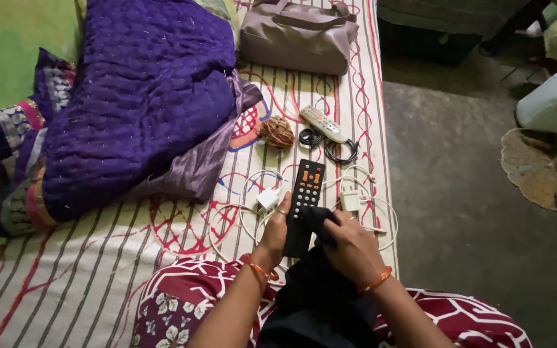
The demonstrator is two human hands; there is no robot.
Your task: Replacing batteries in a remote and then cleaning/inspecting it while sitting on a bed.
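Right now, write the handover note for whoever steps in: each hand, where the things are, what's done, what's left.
Left hand: grips the black remote by its left edge, over the lap.
Right hand: presses a dark cloth onto the remote's lower half.
On the striped bed sheet: white chargers with cables, a light remote on black cables, a ball of twine.
Done: cloth covers the lower end.
Left: the upper button face lies uncovered; the light remote lies untouched.

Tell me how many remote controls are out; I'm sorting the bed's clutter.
2: a black remote held in the left hand, and a white remote farther up the bed by black cables. Others may be hidden.
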